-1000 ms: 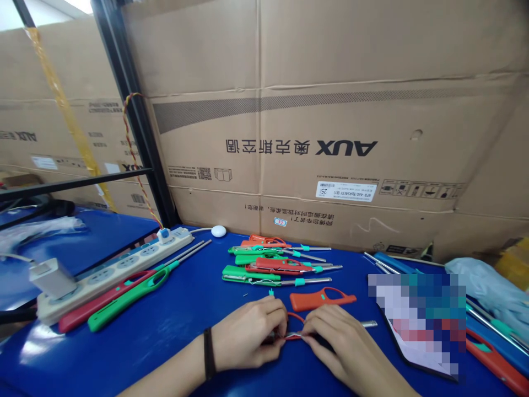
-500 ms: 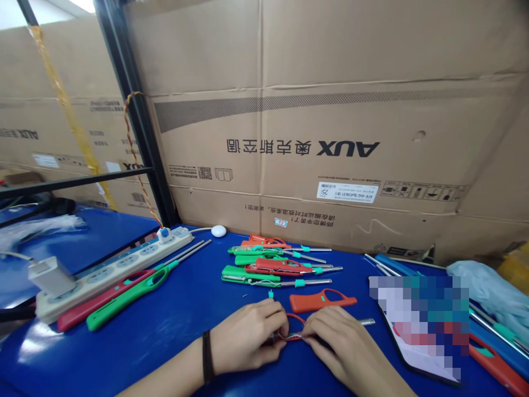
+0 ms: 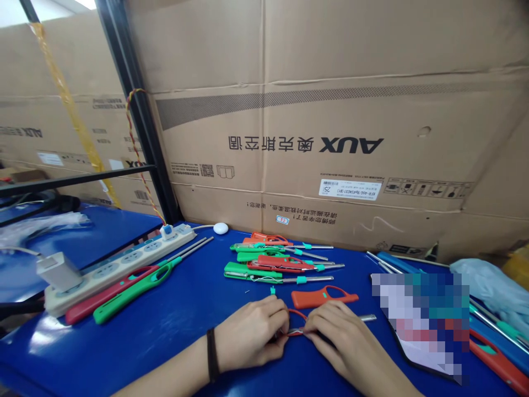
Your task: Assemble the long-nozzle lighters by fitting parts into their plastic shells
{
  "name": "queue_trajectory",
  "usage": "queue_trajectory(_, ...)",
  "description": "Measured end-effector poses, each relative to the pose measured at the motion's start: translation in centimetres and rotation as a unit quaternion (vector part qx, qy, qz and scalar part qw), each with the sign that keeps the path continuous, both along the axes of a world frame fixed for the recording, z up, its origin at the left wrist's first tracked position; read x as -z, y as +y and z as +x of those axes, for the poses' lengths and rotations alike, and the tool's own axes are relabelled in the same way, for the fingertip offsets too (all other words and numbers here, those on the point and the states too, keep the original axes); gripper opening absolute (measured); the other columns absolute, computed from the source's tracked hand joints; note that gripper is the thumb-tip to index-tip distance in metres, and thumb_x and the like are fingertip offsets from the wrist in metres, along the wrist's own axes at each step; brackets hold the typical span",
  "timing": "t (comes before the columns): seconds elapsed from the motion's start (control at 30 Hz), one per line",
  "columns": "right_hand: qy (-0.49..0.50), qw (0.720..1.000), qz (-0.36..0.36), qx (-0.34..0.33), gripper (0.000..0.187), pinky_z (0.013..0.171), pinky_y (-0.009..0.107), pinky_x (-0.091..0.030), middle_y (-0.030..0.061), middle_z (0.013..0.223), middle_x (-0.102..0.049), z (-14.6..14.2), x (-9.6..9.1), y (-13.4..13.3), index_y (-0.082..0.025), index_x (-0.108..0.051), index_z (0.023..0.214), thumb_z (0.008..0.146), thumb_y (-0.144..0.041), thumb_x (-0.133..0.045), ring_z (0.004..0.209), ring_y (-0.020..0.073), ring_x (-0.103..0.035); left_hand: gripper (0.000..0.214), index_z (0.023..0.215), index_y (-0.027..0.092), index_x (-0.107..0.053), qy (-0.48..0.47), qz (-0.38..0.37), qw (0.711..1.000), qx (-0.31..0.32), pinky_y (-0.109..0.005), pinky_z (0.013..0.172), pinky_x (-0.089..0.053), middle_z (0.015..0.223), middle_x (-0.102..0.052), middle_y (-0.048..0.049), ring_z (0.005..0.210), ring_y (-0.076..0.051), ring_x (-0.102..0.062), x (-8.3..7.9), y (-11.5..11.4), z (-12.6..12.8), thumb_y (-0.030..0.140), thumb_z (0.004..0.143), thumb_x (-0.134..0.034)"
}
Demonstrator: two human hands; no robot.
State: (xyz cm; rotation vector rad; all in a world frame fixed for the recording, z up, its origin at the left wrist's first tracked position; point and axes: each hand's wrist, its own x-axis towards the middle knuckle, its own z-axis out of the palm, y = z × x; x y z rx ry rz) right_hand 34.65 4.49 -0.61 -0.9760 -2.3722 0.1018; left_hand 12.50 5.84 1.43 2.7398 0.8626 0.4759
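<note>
1. Landmark: loose orange shell (image 3: 308, 299), lying on blue table (image 3: 165, 353).
2. Open red lighter body (image 3: 296, 334): on the near side of the orange shell, well apart from the row behind; its handle loop and thin wires (image 3: 295, 331) show in the gap between both hands' fingertips.
3. Left hand (image 3: 254, 333): near-left of shell, thumb and fingers curled in, clamped on lighter's left end; that end mostly hidden.
4. Right hand (image 3: 336, 336): just near side of shell, thumb and forefinger drawn together on lighter by the wires; other fingers' contact can't tell.
5. Metal tube (image 3: 367, 318): near-right of shell, sticking out past right hand.
6. Small teal piece (image 3: 273, 291): left of shell.
7. Lighter row (image 3: 285, 264): beyond shell.
</note>
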Motion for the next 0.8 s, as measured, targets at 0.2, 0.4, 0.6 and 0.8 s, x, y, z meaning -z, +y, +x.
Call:
queue_trajectory(0.2,-0.02,1.0,-0.005,-0.002,0.015,0.077,0.031,-0.044,-0.0021,0.083,-0.065,-0.07,-0.39,-0.19,-0.023,-0.06,0.087,0.085,-0.009,-0.057,0.078,0.0171,-0.059,0.014,0.076,0.018,-0.051,0.035,0.038,0.999,0.006,-0.022,0.066,-0.043,0.083,-0.06,-0.0004,0.073,-0.016,-0.054,-0.5,0.0,0.19,0.007,0.075,-0.06)
queue_trajectory(0.4,-0.021,0.998,0.047,-0.025,0.019,0.076,0.033,-0.045,-0.0007,0.084,-0.067,0.16,-0.44,-0.21,-0.024,-0.063,0.089,0.085,-0.007,-0.056,0.077,0.0182,-0.059,0.012,0.075,0.018,-0.052,0.061,0.057,0.996,0.017,-0.022,0.069,-0.043,0.085,-0.06,0.0,0.074,-0.015,-0.054,-0.74,-0.01,0.24,0.012,0.081,-0.06)
queue_trajectory(0.6,-0.04,0.997,0.07,-0.019,0.018,0.071,0.034,-0.047,0.0011,0.082,-0.065,-0.08,-0.01,-0.54,-0.022,-0.062,0.082,0.082,-0.005,-0.055,0.074,0.019,-0.059,0.01,0.076,0.017,-0.055,0.073,0.067,0.995,0.011,-0.022,0.07,-0.045,0.088,-0.061,-0.0004,0.076,-0.016,-0.054,-0.51,-0.12,0.23,0.013,0.082,-0.061)
queue_trajectory(0.8,-0.057,0.998,0.005,0.011,0.019,0.071,0.033,-0.049,0.0029,0.089,-0.061,-0.65,-0.06,-0.98,-0.021,-0.058,0.08,0.078,-0.002,-0.054,0.08,0.0195,-0.057,0.013,0.073,0.017,-0.053,0.042,0.066,0.997,0.019,-0.021,0.071,-0.045,0.088,-0.06,-0.0005,0.075,-0.014,-0.055,-0.26,-0.06,0.1,0.013,0.082,-0.061)
